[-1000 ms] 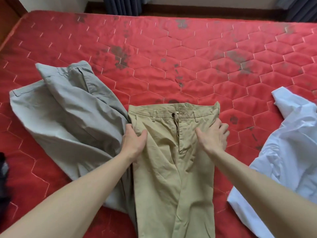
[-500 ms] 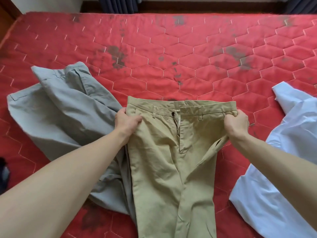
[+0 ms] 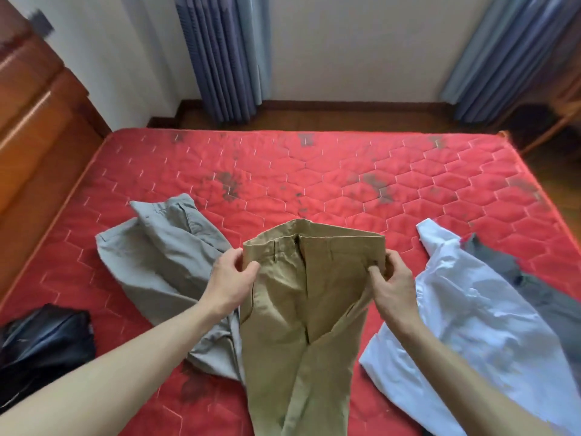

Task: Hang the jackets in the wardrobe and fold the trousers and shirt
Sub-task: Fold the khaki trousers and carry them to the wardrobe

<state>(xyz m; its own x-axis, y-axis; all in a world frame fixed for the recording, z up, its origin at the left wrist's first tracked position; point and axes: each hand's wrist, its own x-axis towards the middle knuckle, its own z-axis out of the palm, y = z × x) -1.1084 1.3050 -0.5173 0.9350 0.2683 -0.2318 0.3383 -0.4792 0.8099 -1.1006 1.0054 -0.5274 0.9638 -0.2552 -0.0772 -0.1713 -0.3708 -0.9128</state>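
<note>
Khaki trousers [image 3: 301, 297], waistband raised off red mattress [image 3: 283, 171], L hand [image 3: 231, 280] & R hand [image 3: 393, 283] each pinching a waistband corner, grey trousers [image 3: 163, 262] beside L, white shirt [image 3: 465, 309] beside R.

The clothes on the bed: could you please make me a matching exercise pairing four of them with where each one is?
Things:
1. khaki trousers
2. grey trousers
3. white shirt
4. black garment

Places:
A. on the bed's left edge
B. right of the right hand
C. held at the waistband by both hands
D. beyond the left hand, on the mattress

Pairs: 1-C, 2-D, 3-B, 4-A
</note>
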